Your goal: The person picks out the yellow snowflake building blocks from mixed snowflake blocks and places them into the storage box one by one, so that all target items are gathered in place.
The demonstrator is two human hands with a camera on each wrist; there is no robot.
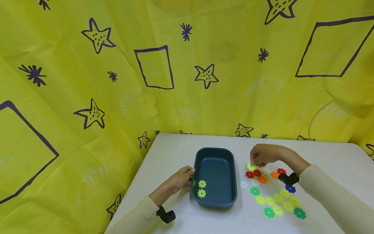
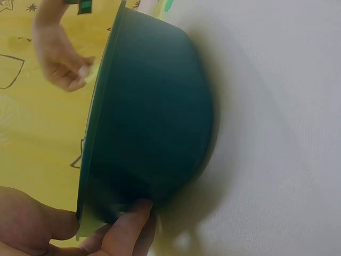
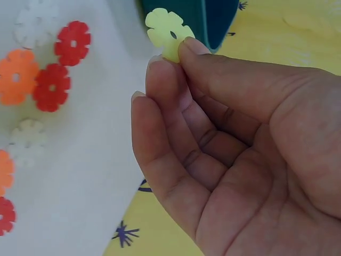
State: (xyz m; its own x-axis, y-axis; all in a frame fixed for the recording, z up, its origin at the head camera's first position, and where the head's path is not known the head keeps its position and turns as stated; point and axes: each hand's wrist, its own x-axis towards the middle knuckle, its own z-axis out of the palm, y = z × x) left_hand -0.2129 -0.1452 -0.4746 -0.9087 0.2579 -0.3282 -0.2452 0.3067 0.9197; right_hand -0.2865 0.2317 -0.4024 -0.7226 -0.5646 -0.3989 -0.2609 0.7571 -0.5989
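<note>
My left hand [image 1: 180, 179] grips the left side of a dark teal plastic basin [image 1: 214, 205], thumb at its rim and fingers against the outer wall [image 2: 149, 96]. Two yellow-green snowflake discs [image 1: 202, 188] lie inside, near the left wall. A faint green patch shows on that wall; I cannot tell if it is a disc or a reflection. My right hand [image 1: 264, 154] is raised at the basin's right, pinching a pale yellow snowflake disc [image 3: 166, 28] between thumb and forefinger. Below it lie red discs [image 1: 249, 175] and orange discs [image 1: 262, 179].
To the basin's right, several yellow discs [image 1: 278, 197] are spread with green discs [image 1: 269, 213], white discs [image 1: 243, 185] and a blue disc [image 1: 290, 189]. A white cloth covers the table [image 1: 175, 146]. Yellow patterned sheeting [image 1: 228, 107] hangs behind and at the left.
</note>
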